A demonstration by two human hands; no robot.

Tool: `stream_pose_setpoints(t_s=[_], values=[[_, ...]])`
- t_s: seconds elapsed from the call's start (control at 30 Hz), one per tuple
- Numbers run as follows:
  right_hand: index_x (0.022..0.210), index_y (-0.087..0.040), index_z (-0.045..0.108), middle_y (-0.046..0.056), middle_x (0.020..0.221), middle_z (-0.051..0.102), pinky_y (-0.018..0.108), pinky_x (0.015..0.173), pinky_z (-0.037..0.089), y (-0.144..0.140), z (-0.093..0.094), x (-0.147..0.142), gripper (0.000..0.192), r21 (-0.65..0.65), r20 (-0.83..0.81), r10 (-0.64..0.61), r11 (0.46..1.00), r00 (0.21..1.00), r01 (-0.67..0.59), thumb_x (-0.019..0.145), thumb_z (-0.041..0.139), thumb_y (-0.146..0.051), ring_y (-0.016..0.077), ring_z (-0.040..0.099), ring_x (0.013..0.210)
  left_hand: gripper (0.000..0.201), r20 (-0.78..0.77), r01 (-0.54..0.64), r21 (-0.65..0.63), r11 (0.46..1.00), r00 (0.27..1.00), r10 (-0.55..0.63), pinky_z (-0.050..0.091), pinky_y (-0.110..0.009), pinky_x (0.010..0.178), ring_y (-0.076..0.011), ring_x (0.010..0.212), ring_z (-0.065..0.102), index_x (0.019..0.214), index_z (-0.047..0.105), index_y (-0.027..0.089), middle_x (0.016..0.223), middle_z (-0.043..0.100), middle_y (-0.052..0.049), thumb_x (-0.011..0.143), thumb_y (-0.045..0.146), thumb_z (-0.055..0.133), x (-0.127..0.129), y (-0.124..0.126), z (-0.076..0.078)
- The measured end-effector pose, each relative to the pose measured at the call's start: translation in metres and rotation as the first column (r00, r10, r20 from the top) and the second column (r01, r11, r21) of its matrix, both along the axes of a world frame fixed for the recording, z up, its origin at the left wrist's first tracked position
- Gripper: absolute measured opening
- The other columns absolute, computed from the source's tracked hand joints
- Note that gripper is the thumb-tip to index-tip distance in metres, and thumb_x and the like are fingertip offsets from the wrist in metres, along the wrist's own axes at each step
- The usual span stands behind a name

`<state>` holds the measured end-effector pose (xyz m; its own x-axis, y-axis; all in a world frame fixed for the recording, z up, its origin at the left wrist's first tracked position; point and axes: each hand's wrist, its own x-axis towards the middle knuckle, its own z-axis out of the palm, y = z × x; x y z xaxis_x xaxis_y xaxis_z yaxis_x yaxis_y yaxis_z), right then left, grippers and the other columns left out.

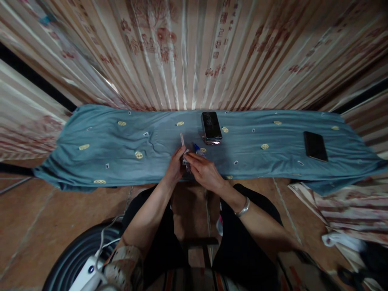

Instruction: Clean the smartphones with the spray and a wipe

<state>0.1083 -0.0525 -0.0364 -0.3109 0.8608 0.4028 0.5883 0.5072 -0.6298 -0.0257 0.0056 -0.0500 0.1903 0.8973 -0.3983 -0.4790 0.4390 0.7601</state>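
My left hand is closed around a thin, flat, pale pinkish item, seen almost edge-on; its exact kind is unclear. My right hand presses a crumpled white wipe or tissue against that item, fingers pinched together. Both hands meet over the front edge of the cloth-covered table. Just beyond my right fingers lies a blue-tipped bottle or tube, partly hidden by the hand. Behind it, a stack of phones rests on the cloth, with a black screen on top.
A teal patterned cloth covers the long, narrow table. On its right lies a dark flat phone or case. Curtains hang behind. At lower left, a white power strip with cables lies on a black ribbed round object.
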Motion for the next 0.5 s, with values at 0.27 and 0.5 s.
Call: stream_pose_setpoints(t_s=[0.27, 0.5], values=[[0.137, -0.017, 0.069, 0.012, 0.135, 0.074, 0.04, 0.112, 0.057, -0.007, 0.008, -0.009, 0.046, 0.123, 0.095, 0.012, 0.992, 0.995, -0.024, 0.101, 0.042, -0.007, 0.0222, 0.07, 0.127, 0.031, 0.083, -0.121, -0.203, 0.972, 0.987, 0.14, 0.059, -0.028, 0.076, -0.0208, 0.084, 0.077, 0.096, 0.071, 0.015, 0.081, 0.076, -0.006, 0.096, 0.046, 0.063, 0.0, -0.001, 0.014], [0.134, -0.019, 0.071, 0.014, 0.13, 0.076, 0.043, 0.108, 0.06, -0.006, 0.001, -0.01, 0.035, 0.107, 0.118, -0.03, 0.994, 0.993, 0.017, 0.102, 0.057, -0.014, 0.0261, 0.073, 0.121, 0.038, 0.171, -0.111, -0.26, 0.959, 0.972, 0.159, 0.062, -0.034, 0.088, -0.024, 0.098, 0.078, 0.12, 0.067, 0.014, 0.093, 0.078, -0.009, 0.103, 0.044, 0.051, 0.001, -0.002, 0.017]])
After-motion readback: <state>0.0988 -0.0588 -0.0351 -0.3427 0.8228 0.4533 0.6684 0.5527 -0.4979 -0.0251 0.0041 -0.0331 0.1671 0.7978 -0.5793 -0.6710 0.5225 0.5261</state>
